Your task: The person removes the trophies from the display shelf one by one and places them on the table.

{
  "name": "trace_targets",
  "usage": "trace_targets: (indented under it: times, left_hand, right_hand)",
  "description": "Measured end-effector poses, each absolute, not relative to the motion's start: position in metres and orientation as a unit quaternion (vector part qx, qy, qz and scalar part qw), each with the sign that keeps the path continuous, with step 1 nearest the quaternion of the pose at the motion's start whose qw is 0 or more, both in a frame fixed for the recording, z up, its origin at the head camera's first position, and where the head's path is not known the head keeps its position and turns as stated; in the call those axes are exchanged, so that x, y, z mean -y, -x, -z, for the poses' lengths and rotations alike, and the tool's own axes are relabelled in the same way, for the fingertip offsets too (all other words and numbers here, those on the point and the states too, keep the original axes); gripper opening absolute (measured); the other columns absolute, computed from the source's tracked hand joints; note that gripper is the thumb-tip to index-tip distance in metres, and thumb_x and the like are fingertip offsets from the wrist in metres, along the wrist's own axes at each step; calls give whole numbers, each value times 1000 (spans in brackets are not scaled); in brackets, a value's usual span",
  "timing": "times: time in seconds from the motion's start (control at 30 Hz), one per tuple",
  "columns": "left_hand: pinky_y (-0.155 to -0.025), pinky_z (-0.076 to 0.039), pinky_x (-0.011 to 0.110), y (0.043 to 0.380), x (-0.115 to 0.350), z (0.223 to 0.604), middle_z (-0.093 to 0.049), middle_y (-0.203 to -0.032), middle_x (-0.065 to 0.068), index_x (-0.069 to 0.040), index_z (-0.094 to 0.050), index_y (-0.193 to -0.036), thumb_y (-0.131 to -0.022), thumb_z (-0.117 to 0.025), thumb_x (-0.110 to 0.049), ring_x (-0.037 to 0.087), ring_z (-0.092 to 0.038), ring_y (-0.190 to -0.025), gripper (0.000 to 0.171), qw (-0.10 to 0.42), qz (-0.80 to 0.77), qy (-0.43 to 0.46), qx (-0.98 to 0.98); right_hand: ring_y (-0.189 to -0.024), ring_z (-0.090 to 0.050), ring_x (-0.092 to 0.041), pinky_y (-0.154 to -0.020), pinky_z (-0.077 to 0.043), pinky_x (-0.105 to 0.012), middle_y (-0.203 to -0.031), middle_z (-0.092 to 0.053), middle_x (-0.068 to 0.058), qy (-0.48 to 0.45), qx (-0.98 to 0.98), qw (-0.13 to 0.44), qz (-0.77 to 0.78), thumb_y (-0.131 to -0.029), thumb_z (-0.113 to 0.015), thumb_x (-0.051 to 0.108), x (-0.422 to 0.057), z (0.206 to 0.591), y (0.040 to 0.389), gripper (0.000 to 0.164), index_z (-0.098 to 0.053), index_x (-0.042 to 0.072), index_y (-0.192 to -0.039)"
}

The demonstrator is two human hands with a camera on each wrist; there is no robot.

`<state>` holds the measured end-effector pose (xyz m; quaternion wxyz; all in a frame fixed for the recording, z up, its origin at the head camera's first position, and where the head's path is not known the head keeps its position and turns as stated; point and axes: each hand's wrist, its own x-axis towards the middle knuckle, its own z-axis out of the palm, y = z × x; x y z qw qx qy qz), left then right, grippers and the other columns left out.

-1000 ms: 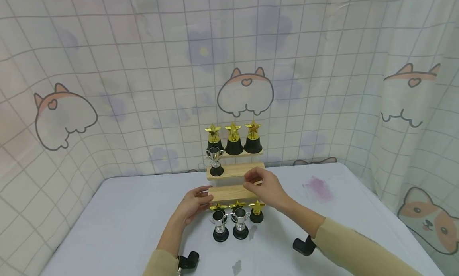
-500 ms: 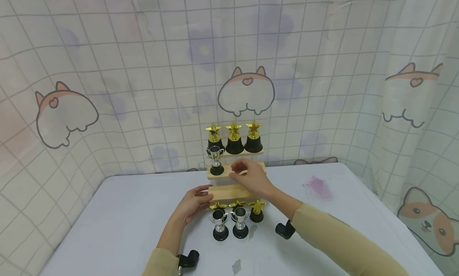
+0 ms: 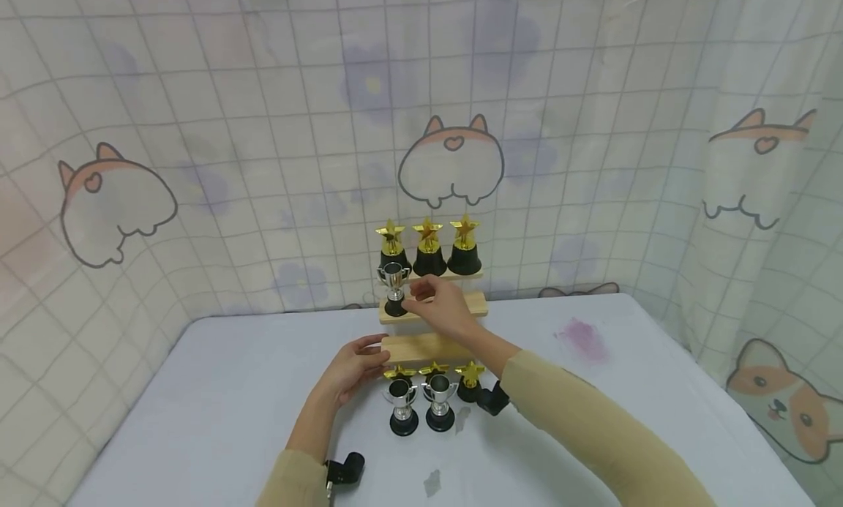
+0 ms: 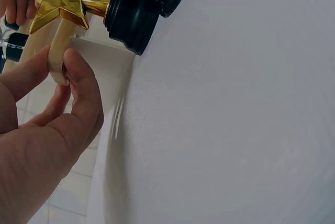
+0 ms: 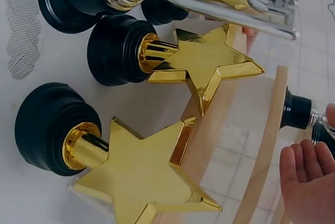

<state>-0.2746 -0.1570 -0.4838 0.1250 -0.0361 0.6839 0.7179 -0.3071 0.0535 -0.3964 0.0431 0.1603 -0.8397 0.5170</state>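
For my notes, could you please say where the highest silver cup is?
In the head view, the silver cup stands on the left end of the middle shelf, beside the right hand.

Your sleeves (image 3: 593, 426) are plain beige, and your wrist cameras (image 3: 345, 469) are black. You see star trophies (image 3: 429, 246) in shiny gold with black bases (image 3: 430, 263), and cup trophies (image 3: 439, 401) in bright silver, likewise black below. Each wooden shelf (image 3: 415, 348) before you is pale yellowish tan. Your table (image 3: 250, 397) is white, marked by a pinkish-purple blotch (image 3: 585, 339) and a finely hatched grey patch (image 3: 432, 483). Your curtain (image 3: 263, 46) is white with grey grid lines, faded purple flowers (image 3: 373, 84) with yellow centres, and grey-outlined, orange-and-white dogs (image 3: 451, 172).
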Motion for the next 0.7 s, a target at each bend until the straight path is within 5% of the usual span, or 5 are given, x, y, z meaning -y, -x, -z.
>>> trace_targets:
  times: [0.7]
  left_hand:
    - [-86,-59,34,276,160,488,-59,-130,25,4,-50,-146,-98,-69,-5,24,-67,-101,53,126,-722,29,-679]
  right_hand:
    - [-102,-66,-20,-86,-58,-34,-113,-70,-6,-162,851,34,-499,-93,-79,23,-36,406,324,34,-69,5,-120]
